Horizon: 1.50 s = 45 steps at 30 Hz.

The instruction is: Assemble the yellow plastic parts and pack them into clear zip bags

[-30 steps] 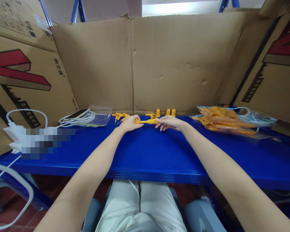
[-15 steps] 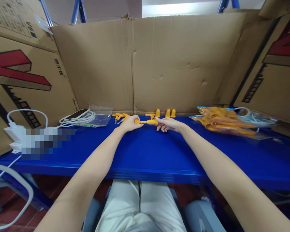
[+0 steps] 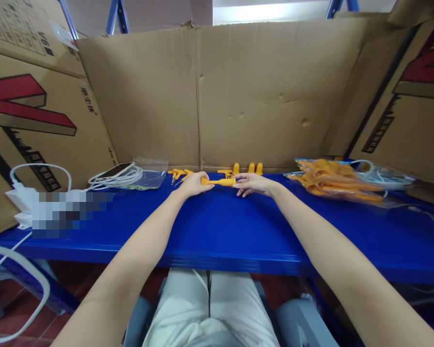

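My left hand (image 3: 194, 184) is closed around the left end of an orange plastic tool with a ribbed stem (image 3: 220, 182), held level just above the blue table. At its right end are the fingertips of my right hand (image 3: 252, 185), pinching it, while the lower fingers hang loosely apart. The tool's exact kind is not clear. Beyond my left hand lie several small orange T-shaped pieces (image 3: 177, 173) with thin metal spirals. Another orange T-shaped piece (image 3: 224, 173) lies behind the held tool. Three orange caps (image 3: 251, 168) stand upright along the cardboard, partly behind my right hand.
A tall cardboard wall (image 3: 260, 96) closes off the back. At right, clear bags of orange parts (image 3: 332, 180) lie on the blue table (image 3: 217, 231). A phone (image 3: 117, 170) with a coiled white cable rests on a plastic bag at left, near a white power strip (image 3: 23, 205).
My right hand's fingers have shifted and spread slightly at the tool's right end. My left hand keeps its hold, and the tool stays almost in place.
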Tool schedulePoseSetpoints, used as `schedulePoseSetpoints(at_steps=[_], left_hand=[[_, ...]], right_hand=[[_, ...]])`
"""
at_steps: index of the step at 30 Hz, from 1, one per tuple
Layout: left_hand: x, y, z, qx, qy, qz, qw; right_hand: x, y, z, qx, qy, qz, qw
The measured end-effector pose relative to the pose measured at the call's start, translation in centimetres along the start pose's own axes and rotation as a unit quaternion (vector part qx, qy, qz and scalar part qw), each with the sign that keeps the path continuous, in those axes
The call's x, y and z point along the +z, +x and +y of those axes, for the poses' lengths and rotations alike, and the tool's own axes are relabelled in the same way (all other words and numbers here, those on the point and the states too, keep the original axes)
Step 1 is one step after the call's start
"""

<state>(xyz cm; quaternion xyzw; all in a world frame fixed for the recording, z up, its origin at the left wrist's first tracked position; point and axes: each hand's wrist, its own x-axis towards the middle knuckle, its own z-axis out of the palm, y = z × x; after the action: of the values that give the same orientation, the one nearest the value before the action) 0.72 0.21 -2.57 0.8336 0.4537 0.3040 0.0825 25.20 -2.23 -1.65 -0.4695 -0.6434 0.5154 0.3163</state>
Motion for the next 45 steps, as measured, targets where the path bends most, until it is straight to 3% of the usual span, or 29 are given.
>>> schedulePoseSetpoints(at_steps=[24, 35, 45], left_hand=[[-0.1, -0.1, 0.0, 0.005, -0.005, 0.0, 1.0], [0.0, -0.1, 0.1, 0.01, 0.027, 0.011, 1.0], [0.1, 0.0, 0.1, 0.008, 0.017, 0.005, 1.0]], right_hand=[[0.6, 0.7, 0.2, 0.016, 0.036, 0.006, 0.999], [0.6, 1.1, 0.3, 0.073, 0.046, -0.008, 0.996], [0.8, 1.3, -0.1, 0.115, 0.081, 0.016, 0.99]])
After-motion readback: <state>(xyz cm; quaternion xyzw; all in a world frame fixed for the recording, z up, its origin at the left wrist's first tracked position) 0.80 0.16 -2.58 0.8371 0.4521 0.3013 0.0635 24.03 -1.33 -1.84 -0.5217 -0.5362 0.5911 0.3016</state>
